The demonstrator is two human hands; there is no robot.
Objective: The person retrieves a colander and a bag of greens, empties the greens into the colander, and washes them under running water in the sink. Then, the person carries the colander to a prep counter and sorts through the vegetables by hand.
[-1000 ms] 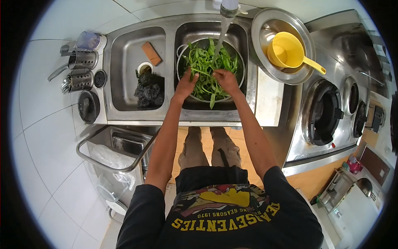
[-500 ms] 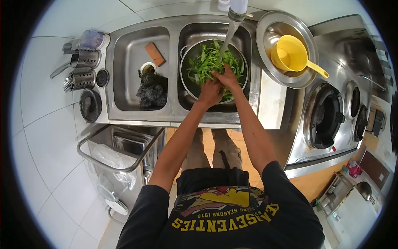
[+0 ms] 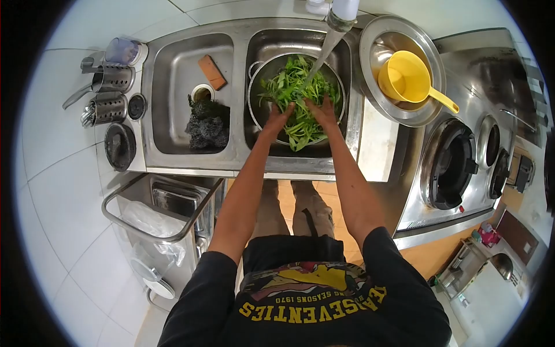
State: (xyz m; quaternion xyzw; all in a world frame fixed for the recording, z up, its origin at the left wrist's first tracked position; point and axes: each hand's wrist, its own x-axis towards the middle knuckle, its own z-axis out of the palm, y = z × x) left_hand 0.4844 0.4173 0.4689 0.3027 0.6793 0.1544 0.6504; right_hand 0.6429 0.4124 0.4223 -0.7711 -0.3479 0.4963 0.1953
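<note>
Leafy greens (image 3: 302, 95) fill a round metal pan (image 3: 252, 110) in the right sink basin (image 3: 295, 39). Water runs from the faucet (image 3: 341, 17) onto them. My left hand (image 3: 277, 120) is at the left front of the greens, its fingertips hidden among the leaves. On the right side of the pan, my right hand (image 3: 322, 112) touches the greens with its fingers apart. A gap lies between the two hands, with leaves and stems showing in it.
The left basin (image 3: 167, 92) holds a brick-coloured block (image 3: 212, 72) and dark mesh (image 3: 207, 126). A yellow dipper (image 3: 404, 76) rests in a metal bowl (image 3: 370, 69) on the right. Beyond it is a stove (image 3: 451, 165). Utensil holders (image 3: 113, 78) stand at the left.
My hands came together over the greens, then moved apart to the two sides of the pan. The greens have shifted and now spread toward the pan's front edge.
</note>
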